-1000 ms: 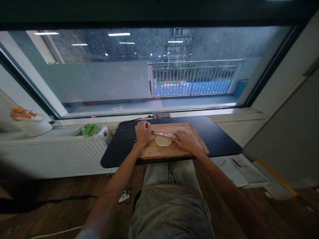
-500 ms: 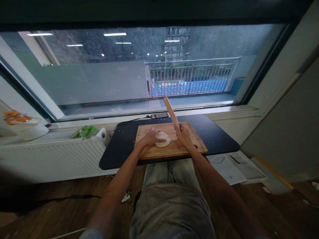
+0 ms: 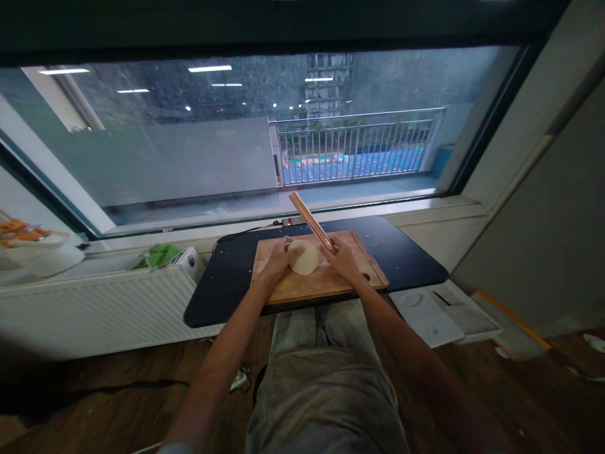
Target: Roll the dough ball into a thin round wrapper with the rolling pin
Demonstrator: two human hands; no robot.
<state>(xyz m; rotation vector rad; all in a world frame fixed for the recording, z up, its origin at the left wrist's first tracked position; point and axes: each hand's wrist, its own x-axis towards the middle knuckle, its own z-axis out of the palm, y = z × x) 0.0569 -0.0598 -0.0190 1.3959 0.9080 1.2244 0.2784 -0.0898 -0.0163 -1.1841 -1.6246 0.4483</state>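
A round, flat piece of pale dough (image 3: pixel 304 258) is over the middle of the wooden cutting board (image 3: pixel 302 292). My left hand (image 3: pixel 278 260) grips its left edge, the thumb lying on top. My right hand (image 3: pixel 343 260) is closed around the near end of a wooden rolling pin (image 3: pixel 308 217). The pin slants up and away to the left, its far end raised toward the window. Whether the dough touches the board all over, I cannot tell.
The board lies on a black table (image 3: pixel 411 261) before a window. A white radiator (image 3: pixel 118 309) with a green cloth (image 3: pixel 162 254) stands at left. Beyond it is a white container (image 3: pixel 42 255) with orange items. White panels (image 3: pixel 428 315) lie low at right.
My left hand has shifted its hold on the dough, which now looks rounder and flatter to view. The rolling pin has swung so its far end points more to the left.
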